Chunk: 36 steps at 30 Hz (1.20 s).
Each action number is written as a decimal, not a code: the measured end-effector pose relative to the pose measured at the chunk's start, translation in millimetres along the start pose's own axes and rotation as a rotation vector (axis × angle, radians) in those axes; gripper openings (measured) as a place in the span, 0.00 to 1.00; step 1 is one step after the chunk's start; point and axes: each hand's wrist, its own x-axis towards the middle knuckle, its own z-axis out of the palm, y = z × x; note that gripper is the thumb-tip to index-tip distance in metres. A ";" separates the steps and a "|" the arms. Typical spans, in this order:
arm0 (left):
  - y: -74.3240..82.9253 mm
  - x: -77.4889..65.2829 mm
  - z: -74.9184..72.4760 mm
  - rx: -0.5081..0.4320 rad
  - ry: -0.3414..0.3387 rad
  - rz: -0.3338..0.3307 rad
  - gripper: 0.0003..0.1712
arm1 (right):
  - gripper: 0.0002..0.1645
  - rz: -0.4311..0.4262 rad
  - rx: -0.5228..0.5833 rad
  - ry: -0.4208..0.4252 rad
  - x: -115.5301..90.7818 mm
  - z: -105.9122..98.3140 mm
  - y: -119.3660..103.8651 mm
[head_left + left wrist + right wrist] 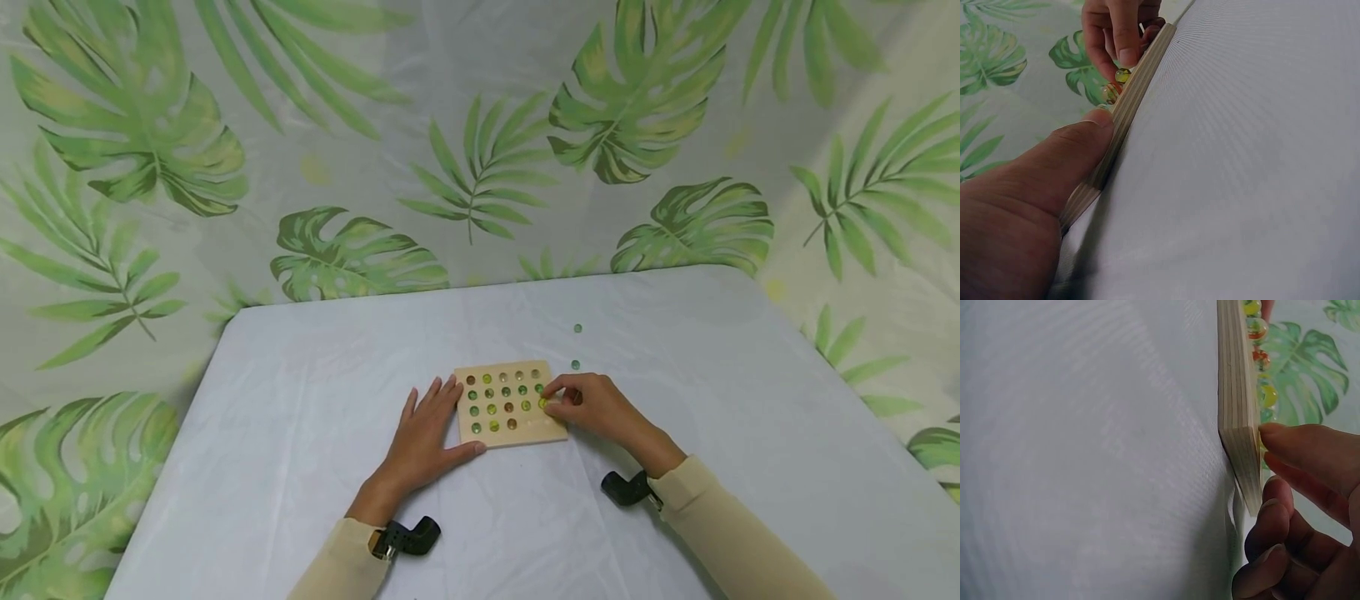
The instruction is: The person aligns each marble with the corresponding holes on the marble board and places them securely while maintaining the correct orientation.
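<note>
A pale wooden board [547,432] lies on the table with rows of coloured glass marbles set in its hollows. My left hand [427,437] rests along the board's left side with its fingers extended, the thumb at the front edge. In the left wrist view the left thumb [1079,150] presses against that edge. At the right side, my right hand [603,408] pinches a yellow marble [543,403] between thumb and forefinger, right at the end of the third row. The right wrist view shows the right thumb [1300,447] at the board's corner, with the other fingers curled.
Two loose green marbles lie on the white tablecloth [337,367] beyond the board: a nearer marble [575,365] and a farther marble [578,328]. A leaf-patterned cloth [480,167] hangs behind the table. Black wrist cameras sit under both forearms.
</note>
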 end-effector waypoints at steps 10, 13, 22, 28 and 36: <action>-0.5 0.5 -0.1 -0.002 -0.007 -0.004 0.55 | 0.09 -0.040 0.004 0.004 -2.5 -2.5 1.7; -0.8 0.7 0.5 -0.001 -0.001 0.000 0.55 | 0.08 -0.047 0.004 0.006 -3.0 -2.9 3.9; -1.6 0.2 0.7 -0.001 0.004 0.005 0.55 | 0.08 -0.047 -0.019 0.030 -1.0 -10.6 7.9; -1.1 0.0 -0.3 -0.006 -0.001 0.005 0.55 | 0.11 -0.010 -0.031 0.052 0.9 -16.0 10.8; -0.4 -0.6 -0.2 -0.006 0.007 0.011 0.55 | 0.13 0.014 -0.027 0.072 3.7 -21.9 12.7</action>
